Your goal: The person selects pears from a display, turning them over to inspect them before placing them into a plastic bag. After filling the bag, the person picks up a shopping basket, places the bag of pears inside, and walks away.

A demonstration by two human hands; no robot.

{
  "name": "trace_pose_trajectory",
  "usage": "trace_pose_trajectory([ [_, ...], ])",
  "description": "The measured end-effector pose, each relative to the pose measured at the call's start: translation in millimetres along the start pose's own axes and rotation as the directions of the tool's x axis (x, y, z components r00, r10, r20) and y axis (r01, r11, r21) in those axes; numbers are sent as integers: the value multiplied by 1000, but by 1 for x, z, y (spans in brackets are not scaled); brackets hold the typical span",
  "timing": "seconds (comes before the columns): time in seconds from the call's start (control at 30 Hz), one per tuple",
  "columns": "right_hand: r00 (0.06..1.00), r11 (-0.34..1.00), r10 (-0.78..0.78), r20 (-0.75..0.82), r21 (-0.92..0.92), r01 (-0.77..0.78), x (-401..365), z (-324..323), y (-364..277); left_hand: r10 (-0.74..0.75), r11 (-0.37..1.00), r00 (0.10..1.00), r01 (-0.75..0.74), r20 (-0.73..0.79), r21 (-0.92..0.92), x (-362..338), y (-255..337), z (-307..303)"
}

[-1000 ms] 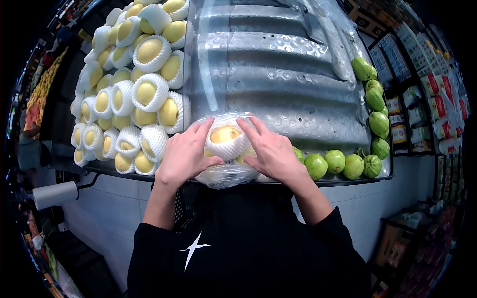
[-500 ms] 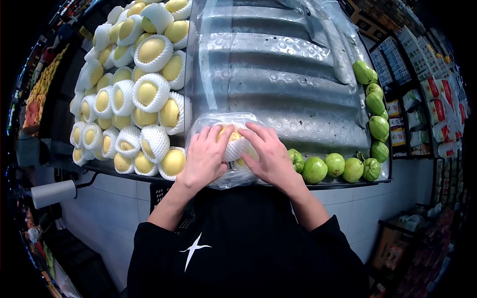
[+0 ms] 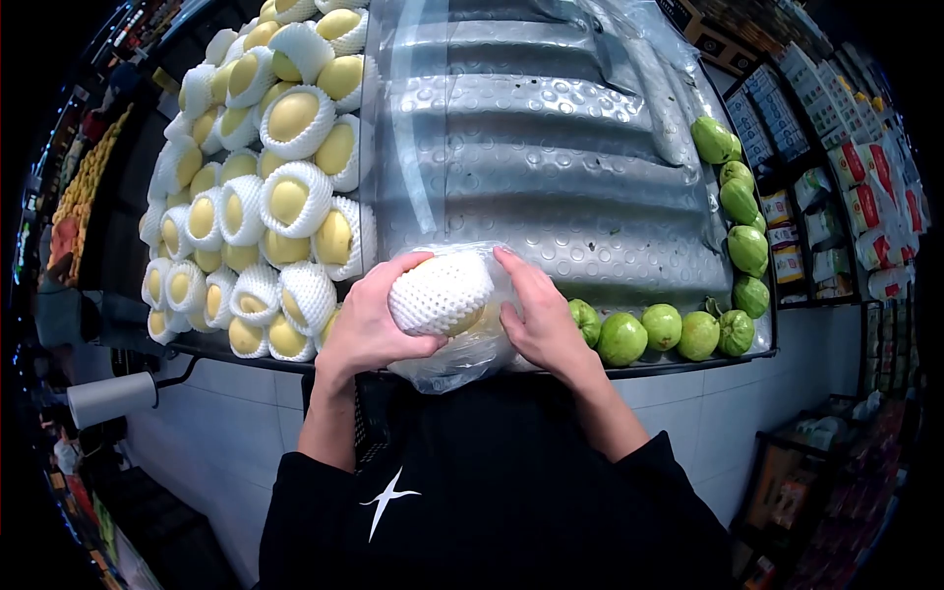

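My left hand (image 3: 372, 323) is wrapped round a yellow fruit in a white foam net (image 3: 442, 295), thumb below it and fingers over its far side. The fruit's kind is not clear. Beneath and around it is a clear plastic bag (image 3: 447, 369), crumpled, with something yellowish showing through on the right. My right hand (image 3: 543, 320) grips the bag's right side with curved fingers and thumb. Both hands are at the front edge of the display, close to my body.
On the left, yellow fruits in foam nets (image 3: 295, 197) are piled up. Green guavas (image 3: 622, 338) line the front right and right edge of the ridged grey display surface (image 3: 551, 147). A white roll (image 3: 113, 399) hangs at the left front. Stocked shelves (image 3: 865, 197) stand at right.
The foam-netted fruit is now raised in my left hand and tilted over the bag. Before, both hands were over it inside the bag. My right hand has shifted slightly right with the bag.
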State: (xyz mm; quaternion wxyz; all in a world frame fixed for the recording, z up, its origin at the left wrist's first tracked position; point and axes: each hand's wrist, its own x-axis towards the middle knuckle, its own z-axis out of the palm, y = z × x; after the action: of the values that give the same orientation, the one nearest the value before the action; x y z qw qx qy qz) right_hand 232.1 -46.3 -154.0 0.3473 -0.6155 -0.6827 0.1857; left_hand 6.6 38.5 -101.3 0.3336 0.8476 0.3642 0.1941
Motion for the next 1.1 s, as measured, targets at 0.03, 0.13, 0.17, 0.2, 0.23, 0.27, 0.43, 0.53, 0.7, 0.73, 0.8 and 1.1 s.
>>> trace_pose_trajectory([
  [0.03, 996, 980, 82, 31, 179, -86, 0, -5, -1, -72, 924, 997, 78, 30, -373, -3, 2, -2],
  [0.13, 988, 794, 135, 79, 588, -155, 1, -15, -4, -117, 620, 993, 88, 20, -780, -8, 8, -2],
  [0.17, 990, 606, 123, 70, 785, -130, 1, -18, -6, -100, 516, 995, 71, 23, -853, -7, 8, -1],
  [0.2, 990, 608, 121, 72, 783, -132, 2, -21, -10, -79, 404, 997, 55, 25, -913, -6, 9, 0],
  [0.23, 994, 491, 55, 98, 864, -113, 4, -24, -15, -78, 402, 997, 52, 23, -914, -4, 11, 3],
  [0.27, 993, 361, -12, 114, 927, -102, 5, -27, -22, -92, 373, 995, 80, 49, -924, -1, 13, 7],
  [0.43, 969, 418, 189, 162, 879, -228, 9, -29, -32, -71, 475, 997, 58, 28, -878, 7, 22, 23],
  [0.53, 952, 229, 222, 208, 938, -259, 3, -20, -14, -162, 432, 969, 242, 189, -869, 2, 15, 20],
  [0.7, 951, 184, 210, 225, 947, -265, -1, -19, -10, -208, 353, 950, 293, 231, -888, 2, 8, 21],
  [0.73, 959, 202, 189, 211, 947, -248, -1, -19, -10, -205, 333, 942, 322, 265, -886, 2, 7, 19],
  [0.8, 970, 305, 186, 158, 929, -209, -1, -19, -17, -183, 409, 968, 235, 173, -882, 1, 23, 22],
  [1.1, 937, 292, 230, 263, 900, -324, -3, -28, -27, -112, 405, 994, 37, -10, -914, 1, 8, 34],
])
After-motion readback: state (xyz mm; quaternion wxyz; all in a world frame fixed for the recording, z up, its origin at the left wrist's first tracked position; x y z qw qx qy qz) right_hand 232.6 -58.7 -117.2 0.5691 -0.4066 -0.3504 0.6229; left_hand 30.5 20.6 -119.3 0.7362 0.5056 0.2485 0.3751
